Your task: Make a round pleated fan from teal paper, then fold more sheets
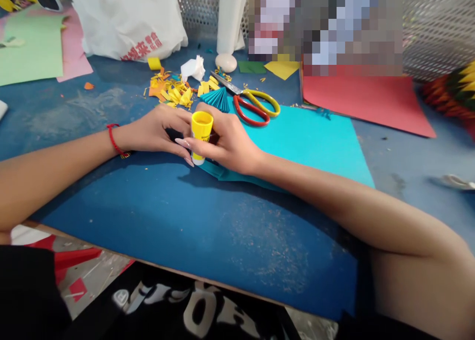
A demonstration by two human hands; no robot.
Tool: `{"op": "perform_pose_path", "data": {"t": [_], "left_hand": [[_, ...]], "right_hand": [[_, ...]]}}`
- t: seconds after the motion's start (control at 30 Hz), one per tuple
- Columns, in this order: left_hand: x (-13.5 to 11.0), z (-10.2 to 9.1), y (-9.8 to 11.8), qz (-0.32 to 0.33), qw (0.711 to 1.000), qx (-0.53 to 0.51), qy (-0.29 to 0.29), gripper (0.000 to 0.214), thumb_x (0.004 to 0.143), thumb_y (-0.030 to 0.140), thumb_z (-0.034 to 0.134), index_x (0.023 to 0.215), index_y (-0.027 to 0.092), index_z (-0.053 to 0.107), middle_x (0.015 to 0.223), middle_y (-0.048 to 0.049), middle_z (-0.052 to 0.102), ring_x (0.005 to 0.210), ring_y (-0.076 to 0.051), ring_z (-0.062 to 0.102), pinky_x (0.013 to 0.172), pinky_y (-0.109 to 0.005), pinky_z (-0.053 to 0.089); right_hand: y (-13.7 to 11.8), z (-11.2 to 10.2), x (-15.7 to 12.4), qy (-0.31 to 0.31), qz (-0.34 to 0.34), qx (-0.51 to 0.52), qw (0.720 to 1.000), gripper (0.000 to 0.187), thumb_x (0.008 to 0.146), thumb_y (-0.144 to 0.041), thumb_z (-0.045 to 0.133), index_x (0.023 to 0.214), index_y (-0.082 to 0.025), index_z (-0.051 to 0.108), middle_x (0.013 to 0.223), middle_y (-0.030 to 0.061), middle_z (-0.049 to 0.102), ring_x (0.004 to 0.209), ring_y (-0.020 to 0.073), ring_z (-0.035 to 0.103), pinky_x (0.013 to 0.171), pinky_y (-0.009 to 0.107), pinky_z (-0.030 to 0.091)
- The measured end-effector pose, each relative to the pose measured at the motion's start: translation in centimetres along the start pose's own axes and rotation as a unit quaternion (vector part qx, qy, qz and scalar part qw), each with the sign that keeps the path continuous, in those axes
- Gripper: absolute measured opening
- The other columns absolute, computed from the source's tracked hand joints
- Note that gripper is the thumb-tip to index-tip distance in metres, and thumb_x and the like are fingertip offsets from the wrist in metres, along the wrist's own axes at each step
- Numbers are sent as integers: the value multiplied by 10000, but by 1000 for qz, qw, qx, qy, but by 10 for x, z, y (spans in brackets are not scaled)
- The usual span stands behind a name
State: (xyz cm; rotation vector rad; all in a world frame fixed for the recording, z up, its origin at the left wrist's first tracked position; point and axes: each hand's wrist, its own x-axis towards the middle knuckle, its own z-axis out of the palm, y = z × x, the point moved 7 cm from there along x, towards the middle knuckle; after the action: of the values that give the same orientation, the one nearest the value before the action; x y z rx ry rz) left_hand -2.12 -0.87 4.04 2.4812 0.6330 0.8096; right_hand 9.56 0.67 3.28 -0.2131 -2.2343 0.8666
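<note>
My right hand (232,144) is wrapped round a yellow glue stick (201,134) that stands upright with its cap end up, on the blue table cover (178,221). My left hand (156,129), with a red cord at the wrist, has its fingers curled and pinched just left of the stick; what they hold is hidden. A teal paper sheet (308,142) lies under my right hand and wrist. Just beyond the hands stands a small folded teal paper fan (217,98).
Red-and-yellow scissors (256,107) lie behind the fan. Yellow and orange paper scraps (172,90) and a crumpled white scrap (193,68) sit further back. A white bag (129,21), green paper (29,48), pink paper (74,48) and a red sheet (367,100) lie around.
</note>
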Motion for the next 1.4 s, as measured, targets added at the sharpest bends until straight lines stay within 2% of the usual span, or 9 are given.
{"op": "perform_pose_path", "data": {"t": [0.2, 0.37, 0.5, 0.63, 0.73, 1.03, 1.17, 1.3, 1.4], "left_hand": [[-2, 0, -1, -17, 1000, 8, 6, 430, 839, 590, 831, 858, 164, 780, 828, -22, 747, 757, -142, 699, 725, -246, 545], [1, 1, -3, -36, 999, -17, -14, 404, 873, 576, 810, 924, 176, 789, 782, 14, 706, 788, -145, 702, 798, -263, 574], [1, 1, -4, -42, 999, -10, -15, 460, 878, 613, 782, 854, 153, 767, 829, 0, 714, 787, -141, 693, 763, -258, 573], [0, 2, -4, -42, 999, -1, -31, 501, 916, 624, 732, 800, 136, 748, 787, 2, 698, 719, -113, 657, 697, -237, 547], [-1, 3, -5, -50, 998, -3, -37, 485, 926, 603, 737, 806, 133, 753, 785, -9, 706, 725, -115, 660, 724, -255, 557], [-5, 4, -8, -61, 997, 11, -43, 445, 953, 587, 711, 869, 158, 792, 893, -69, 765, 771, -143, 705, 735, -297, 587], [-4, 4, -7, -60, 997, 0, -48, 362, 929, 524, 762, 860, 170, 791, 913, -85, 772, 758, -146, 701, 727, -297, 597], [-3, 2, -5, -58, 997, -7, -50, 325, 915, 506, 779, 834, 191, 780, 841, -58, 756, 775, -148, 682, 743, -298, 588], [-3, 2, -6, -63, 997, -12, -48, 326, 909, 511, 785, 836, 194, 780, 841, -55, 756, 794, -153, 687, 766, -315, 588]], "right_hand": [[-7, 3, 3, -44, -7, -52, 998, 336, 1020, -542, 573, 980, -209, 550, 873, 12, 588, 782, 147, 548, 742, 298, 483], [-17, 4, 4, -58, -41, -63, 995, 227, 1041, -428, 552, 988, -207, 541, 909, 16, 612, 910, 168, 631, 843, 312, 525], [-18, 3, 1, -66, -32, -76, 994, 175, 1021, -374, 580, 1013, -202, 550, 924, 16, 639, 929, 172, 647, 864, 321, 543], [-20, -1, -3, -57, -33, -77, 995, 183, 1012, -380, 570, 969, -208, 528, 881, 9, 638, 840, 160, 626, 792, 320, 541], [-21, -4, -7, -42, -39, -73, 996, 194, 993, -381, 580, 922, -217, 505, 847, 8, 624, 781, 147, 595, 723, 302, 520], [-16, -7, -14, -30, -43, -66, 996, 160, 968, -365, 552, 909, -224, 506, 812, 12, 591, 753, 144, 574, 688, 291, 504], [-18, -8, -15, -43, -35, -73, 996, 197, 961, -407, 553, 878, -244, 482, 781, 1, 562, 737, 143, 547, 662, 286, 499], [-25, -13, -18, -39, -58, -47, 996, 152, 943, -300, 546, 835, -244, 455, 767, -21, 550, 669, 111, 476, 664, 279, 497], [-27, -14, -20, -43, -71, -39, 996, 150, 940, -259, 544, 816, -239, 462, 772, -22, 574, 657, 100, 479, 679, 282, 510]]}}
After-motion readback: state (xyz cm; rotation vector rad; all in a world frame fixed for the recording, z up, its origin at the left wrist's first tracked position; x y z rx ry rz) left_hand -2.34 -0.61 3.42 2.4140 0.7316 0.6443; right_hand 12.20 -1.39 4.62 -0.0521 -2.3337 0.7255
